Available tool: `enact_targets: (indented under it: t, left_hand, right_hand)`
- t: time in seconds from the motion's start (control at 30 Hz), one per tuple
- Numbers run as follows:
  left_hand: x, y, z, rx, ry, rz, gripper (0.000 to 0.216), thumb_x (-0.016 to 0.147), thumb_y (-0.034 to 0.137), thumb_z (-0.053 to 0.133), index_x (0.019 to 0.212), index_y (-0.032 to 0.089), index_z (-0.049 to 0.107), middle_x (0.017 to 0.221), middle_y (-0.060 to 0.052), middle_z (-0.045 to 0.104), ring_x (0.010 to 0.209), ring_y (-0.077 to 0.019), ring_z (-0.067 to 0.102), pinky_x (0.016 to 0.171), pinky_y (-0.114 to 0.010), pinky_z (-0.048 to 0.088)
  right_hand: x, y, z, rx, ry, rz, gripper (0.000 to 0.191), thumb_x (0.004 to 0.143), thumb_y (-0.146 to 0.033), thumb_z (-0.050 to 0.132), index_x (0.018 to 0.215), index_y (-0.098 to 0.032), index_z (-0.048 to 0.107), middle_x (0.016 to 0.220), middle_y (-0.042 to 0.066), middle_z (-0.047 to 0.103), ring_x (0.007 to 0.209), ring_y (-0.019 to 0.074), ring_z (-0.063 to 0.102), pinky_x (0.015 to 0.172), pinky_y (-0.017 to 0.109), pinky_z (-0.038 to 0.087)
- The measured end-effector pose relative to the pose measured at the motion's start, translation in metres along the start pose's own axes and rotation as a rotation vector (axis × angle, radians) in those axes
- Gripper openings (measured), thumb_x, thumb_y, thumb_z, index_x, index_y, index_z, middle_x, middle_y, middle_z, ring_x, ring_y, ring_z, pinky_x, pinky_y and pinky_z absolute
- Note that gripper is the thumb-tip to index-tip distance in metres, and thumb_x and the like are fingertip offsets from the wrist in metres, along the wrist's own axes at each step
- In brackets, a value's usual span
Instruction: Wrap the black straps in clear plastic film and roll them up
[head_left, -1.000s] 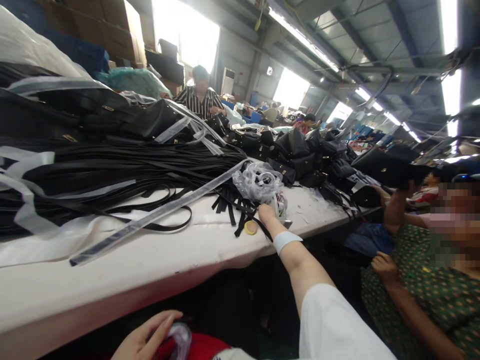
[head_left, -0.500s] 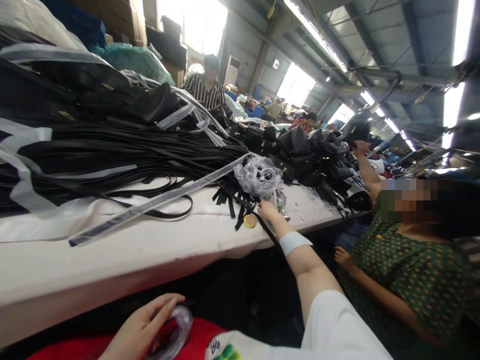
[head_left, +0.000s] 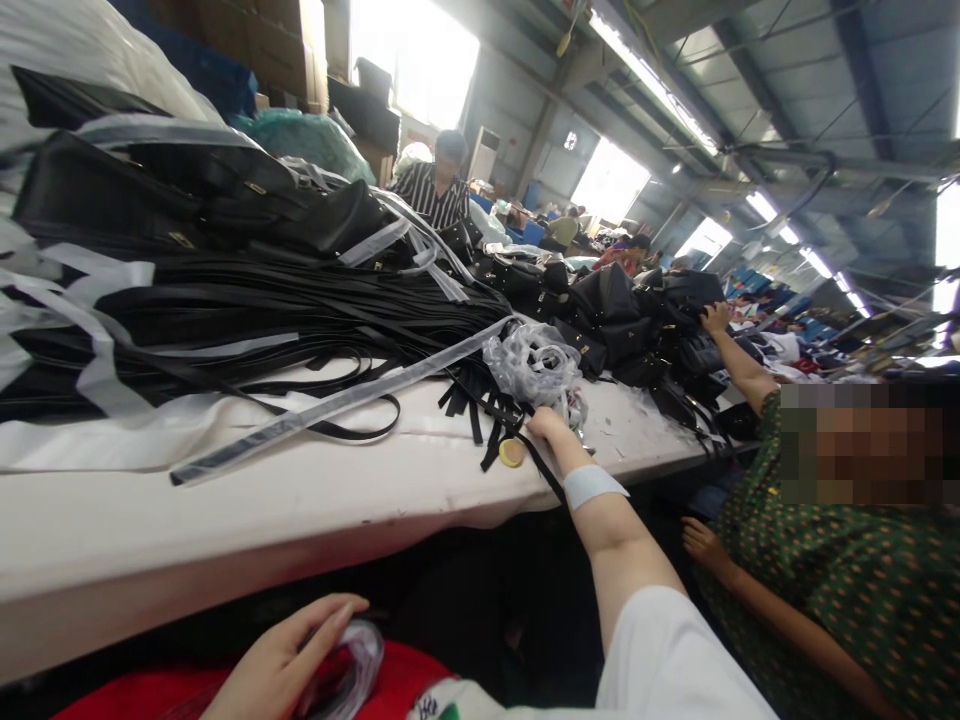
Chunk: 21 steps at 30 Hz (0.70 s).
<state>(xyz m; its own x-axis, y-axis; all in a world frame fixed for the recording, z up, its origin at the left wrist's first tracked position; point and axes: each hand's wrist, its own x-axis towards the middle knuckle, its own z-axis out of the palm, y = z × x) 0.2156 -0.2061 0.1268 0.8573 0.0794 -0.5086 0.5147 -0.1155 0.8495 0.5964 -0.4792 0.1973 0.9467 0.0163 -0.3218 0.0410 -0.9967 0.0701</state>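
My left hand (head_left: 289,650) is low at the front, its fingers curled around a coil of clear plastic strip (head_left: 366,655) above red cloth. My right hand (head_left: 549,428) reaches out to the table, fingers closed, beside a tangled bundle of clear plastic strip (head_left: 529,362). What its fingertips hold, if anything, is hidden. Just left of them lie the cut ends of black straps (head_left: 474,410) and a round yellow disc (head_left: 511,453). A long clear strip (head_left: 330,410) runs diagonally over the table towards the bundle.
Many long black straps (head_left: 300,300) and black bags (head_left: 202,190) are heaped on the white table (head_left: 300,515). More black bags (head_left: 622,320) are piled at the right. A co-worker in a dotted green top (head_left: 847,560) is close on my right, one hand (head_left: 716,318) at that pile.
The view has shifted slightly, so the scene sits further right. The co-worker's hand has come down, and the black bag it held up now rests on the pile. My hands stay nearly still.
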Motion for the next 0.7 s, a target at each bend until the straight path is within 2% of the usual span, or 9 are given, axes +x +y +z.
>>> enact_targets:
  t: [0.1, 0.2, 0.27, 0.33, 0.4, 0.47, 0.57, 0.7]
  left_hand:
    - [-0.001, 0.01, -0.002, 0.008, -0.046, 0.007, 0.065, 0.073, 0.073, 0.044, 0.105, 0.02, 0.066, 0.074, -0.002, 0.07, 0.044, -0.0133, 0.048, 0.046, -0.025, 0.038]
    - [-0.002, 0.02, -0.003, -0.027, -0.06, 0.021, 0.064, 0.077, 0.071, 0.041, 0.103, 0.019, 0.066, 0.066, 0.0, 0.066, 0.045, -0.0138, 0.048, 0.047, -0.025, 0.039]
    - [-0.002, 0.024, -0.001, -0.06, -0.055, 0.033, 0.06, 0.08, 0.068, 0.04, 0.101, 0.018, 0.066, 0.06, 0.001, 0.062, 0.044, -0.014, 0.048, 0.046, -0.025, 0.038]
    - [-0.002, 0.026, 0.001, -0.06, -0.043, 0.042, 0.055, 0.082, 0.064, 0.041, 0.099, 0.018, 0.067, 0.052, 0.003, 0.057, 0.043, -0.0143, 0.047, 0.045, -0.025, 0.038]
    - [-0.002, 0.025, 0.002, -0.061, -0.029, 0.042, 0.052, 0.083, 0.06, 0.042, 0.099, 0.018, 0.067, 0.044, 0.005, 0.051, 0.041, -0.0145, 0.046, 0.044, -0.024, 0.037]
    - [-0.003, 0.024, 0.002, -0.063, -0.016, 0.04, 0.049, 0.084, 0.057, 0.042, 0.098, 0.018, 0.068, 0.042, 0.006, 0.05, 0.039, -0.0139, 0.046, 0.043, -0.024, 0.036]
    - [-0.007, 0.023, 0.001, -0.067, 0.017, 0.05, 0.047, 0.085, 0.054, 0.042, 0.099, 0.018, 0.068, 0.041, 0.006, 0.051, 0.037, -0.0137, 0.047, 0.042, -0.023, 0.035]
    - [-0.013, 0.023, 0.001, -0.062, 0.041, 0.079, 0.045, 0.086, 0.051, 0.043, 0.098, 0.016, 0.068, 0.045, 0.005, 0.056, 0.038, -0.0138, 0.05, 0.043, -0.024, 0.039]
  right_hand:
    - [-0.03, 0.011, -0.02, -0.005, 0.034, -0.034, 0.027, 0.082, -0.021, 0.06, 0.103, -0.005, 0.069, 0.102, 0.023, 0.068, 0.098, 0.0278, 0.064, 0.082, 0.031, 0.046]
    - [-0.08, 0.012, -0.027, 0.003, 0.076, -0.124, 0.024, 0.088, -0.025, 0.053, 0.103, -0.012, 0.068, 0.095, 0.015, 0.069, 0.089, 0.0228, 0.063, 0.075, 0.028, 0.043]
    - [-0.123, 0.0, -0.019, 0.085, 0.113, -0.303, 0.028, 0.093, -0.034, 0.045, 0.104, -0.018, 0.066, 0.091, 0.008, 0.069, 0.083, 0.018, 0.061, 0.072, 0.025, 0.041]
    - [-0.167, -0.019, -0.004, 0.272, 0.088, -0.61, 0.032, 0.094, -0.041, 0.044, 0.093, -0.018, 0.066, 0.076, 0.003, 0.066, 0.071, 0.0143, 0.057, 0.065, 0.023, 0.038]
    - [-0.208, -0.041, 0.011, 0.398, -0.04, -0.855, 0.033, 0.091, -0.042, 0.049, 0.077, -0.017, 0.065, 0.062, 0.0, 0.059, 0.058, 0.0111, 0.05, 0.057, 0.022, 0.033]
    - [-0.239, -0.061, 0.023, 0.391, -0.175, -0.986, 0.03, 0.087, -0.038, 0.055, 0.067, -0.018, 0.063, 0.055, -0.002, 0.055, 0.051, 0.0091, 0.043, 0.051, 0.023, 0.027]
    - [-0.263, -0.083, 0.033, 0.289, -0.259, -1.089, 0.023, 0.08, -0.031, 0.06, 0.061, -0.019, 0.064, 0.051, -0.003, 0.054, 0.047, 0.0086, 0.039, 0.049, 0.025, 0.023]
    - [-0.271, -0.111, 0.045, 0.116, -0.19, -1.118, 0.021, 0.076, -0.033, 0.062, 0.061, -0.02, 0.067, 0.053, 0.001, 0.06, 0.047, 0.0107, 0.042, 0.05, 0.027, 0.022]
